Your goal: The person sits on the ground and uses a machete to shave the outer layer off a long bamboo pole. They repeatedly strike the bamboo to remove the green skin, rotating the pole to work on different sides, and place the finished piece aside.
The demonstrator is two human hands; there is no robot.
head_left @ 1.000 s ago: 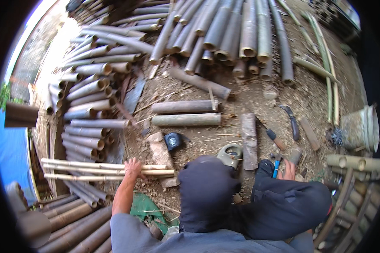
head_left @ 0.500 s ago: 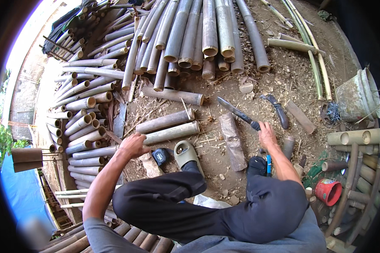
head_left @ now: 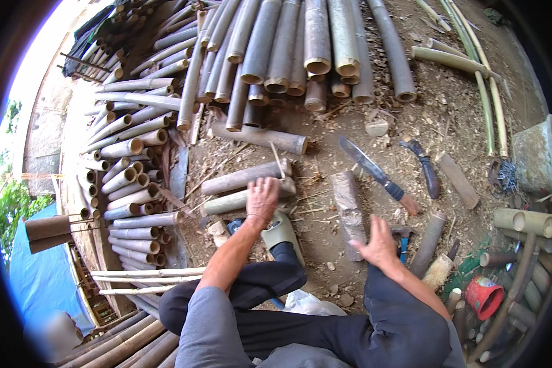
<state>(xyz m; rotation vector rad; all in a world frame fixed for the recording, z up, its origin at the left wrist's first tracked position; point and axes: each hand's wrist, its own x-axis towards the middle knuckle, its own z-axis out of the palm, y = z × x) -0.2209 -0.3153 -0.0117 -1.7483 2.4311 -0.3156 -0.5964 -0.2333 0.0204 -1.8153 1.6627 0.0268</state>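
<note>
My left hand lies across the nearer of two short bamboo pieces, a pale green-grey bamboo piece, with its fingers stretched out toward the farther bamboo piece. Empty and with thumb and fingers apart, my right hand hovers over the near end of a squared wooden block. Beyond it a machete with a dark and brown handle rests on the ground, its blade pointing away to the left. A second, curved knife in a dark handle or sheath lies to its right.
Stacked bamboo poles fill the far side, and cut bamboo tubes the left. A hammer-like tool with a blue handle lies by my right hand. At right are a red bucket and a whitish bucket. Wood chips litter the ground.
The machete has left my right hand and now lies on the ground; that hand has drawn back nearer. My left hand has moved right, onto the nearer bamboo piece.
</note>
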